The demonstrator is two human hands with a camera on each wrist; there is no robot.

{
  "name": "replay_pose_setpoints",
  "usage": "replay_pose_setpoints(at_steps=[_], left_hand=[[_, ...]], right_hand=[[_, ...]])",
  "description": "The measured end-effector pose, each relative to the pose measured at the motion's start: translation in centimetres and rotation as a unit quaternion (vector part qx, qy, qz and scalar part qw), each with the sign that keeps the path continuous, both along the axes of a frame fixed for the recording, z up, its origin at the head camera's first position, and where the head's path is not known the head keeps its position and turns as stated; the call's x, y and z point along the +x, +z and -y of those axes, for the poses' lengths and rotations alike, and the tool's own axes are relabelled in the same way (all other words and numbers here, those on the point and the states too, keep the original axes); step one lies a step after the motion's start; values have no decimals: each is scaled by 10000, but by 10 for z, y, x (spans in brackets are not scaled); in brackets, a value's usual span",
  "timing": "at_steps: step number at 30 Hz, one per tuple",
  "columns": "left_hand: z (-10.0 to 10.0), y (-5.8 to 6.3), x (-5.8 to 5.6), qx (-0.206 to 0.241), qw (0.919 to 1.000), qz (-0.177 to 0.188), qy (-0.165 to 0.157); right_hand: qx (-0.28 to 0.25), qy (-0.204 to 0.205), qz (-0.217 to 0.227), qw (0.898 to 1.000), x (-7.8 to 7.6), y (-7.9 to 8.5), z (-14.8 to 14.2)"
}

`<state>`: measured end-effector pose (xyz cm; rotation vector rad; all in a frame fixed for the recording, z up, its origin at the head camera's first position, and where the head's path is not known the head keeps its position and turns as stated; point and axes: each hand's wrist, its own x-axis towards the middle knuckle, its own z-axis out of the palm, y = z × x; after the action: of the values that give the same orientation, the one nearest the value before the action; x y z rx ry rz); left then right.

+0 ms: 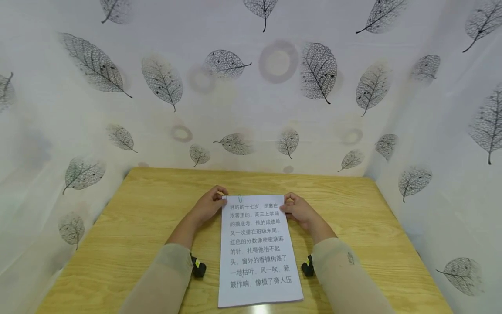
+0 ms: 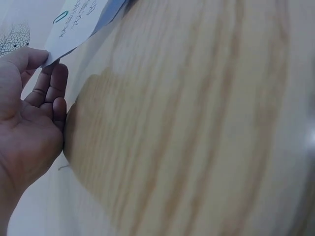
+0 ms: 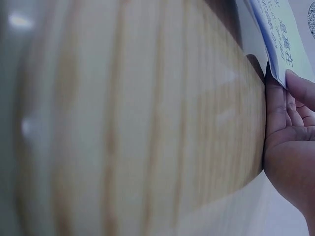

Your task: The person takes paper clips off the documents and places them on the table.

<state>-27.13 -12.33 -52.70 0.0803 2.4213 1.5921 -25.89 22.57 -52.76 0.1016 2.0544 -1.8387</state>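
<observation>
A white stack of paper sheets [image 1: 256, 253] with large printed Chinese text lies in the middle of the wooden table. On its top edge, toward the left, sits a green paper clip [image 1: 240, 198], which also shows in the left wrist view. My left hand [image 1: 209, 204] pinches the upper left corner of the sheets between thumb and fingers. At the upper right corner my right hand [image 1: 301, 210] does the same, its thumb on top and fingers beneath in the right wrist view. How many sheets there are I cannot tell.
The wooden table [image 1: 149, 226] stretches around the paper on both sides. Behind and beside it hangs a pale curtain [image 1: 251, 100] printed with dark leaf skeletons. A small black device [image 1: 198, 267] is at the left wrist, another [image 1: 307, 266] at the right.
</observation>
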Motion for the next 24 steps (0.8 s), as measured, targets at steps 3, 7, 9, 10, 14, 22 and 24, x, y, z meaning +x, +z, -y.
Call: replay_pose_setpoints(at_steps=[3, 7, 9, 10, 14, 22, 24], left_hand=[[2, 2, 1, -29, 10000, -17, -30], [7, 5, 4, -287, 9994, -173, -63], [10, 6, 5, -438, 9987, -257, -32], [12, 6, 6, -494, 9983, -295, -17], [21, 5, 7, -599, 9975, -365, 17], [39, 8, 11, -1449, 9868, -716, 22], [41, 9, 12, -1725, 9817, -802, -42]], right_hand=[[-62, -6, -8, 10000, 0, 1, 0], [-89, -11, -20, 10000, 2, 2, 1], [-69, -5, -44, 10000, 3, 4, 1], [-57, -32, -26, 10000, 3, 4, 2], [31, -96, -37, 9999, 6, 8, 4], [11, -29, -74, 10000, 9, 12, 5], [20, -10, -81, 10000, 9, 13, 5]])
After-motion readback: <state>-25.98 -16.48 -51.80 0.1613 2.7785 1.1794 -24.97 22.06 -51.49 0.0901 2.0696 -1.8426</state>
